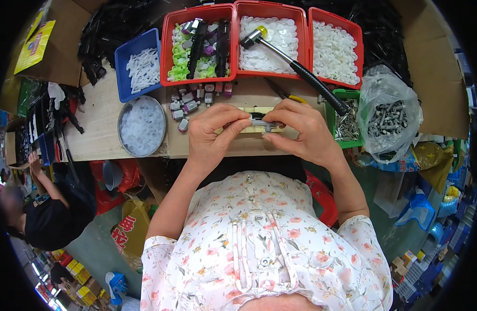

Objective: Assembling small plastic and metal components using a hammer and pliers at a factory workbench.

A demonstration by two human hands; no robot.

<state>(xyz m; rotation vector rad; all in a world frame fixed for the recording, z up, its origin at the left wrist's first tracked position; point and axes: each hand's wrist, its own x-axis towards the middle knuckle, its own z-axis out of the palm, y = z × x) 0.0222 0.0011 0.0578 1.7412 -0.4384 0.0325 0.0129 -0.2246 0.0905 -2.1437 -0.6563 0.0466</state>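
My left hand (216,130) and my right hand (300,127) meet over the near middle of the wooden bench. Between their fingertips they pinch a small grey plastic part (260,123), whose far side touches something black. Under it lies a pale yellow block (255,110), partly covered by my fingers. Several small motors (192,101) with silver cases and some purple ends lie loose just beyond my left hand. Pliers with yellow handles (295,98) rest beyond my right hand, and a hammer (300,67) with a black grip leans across the red bins.
Red bins (197,82) along the back hold green and white parts and two black pieces. A blue bin (120,78) and round metal bowl (164,136) stand left. At right are a green screw tray (347,142) and bag of screws (391,116). Another person (52,212) works at far left.
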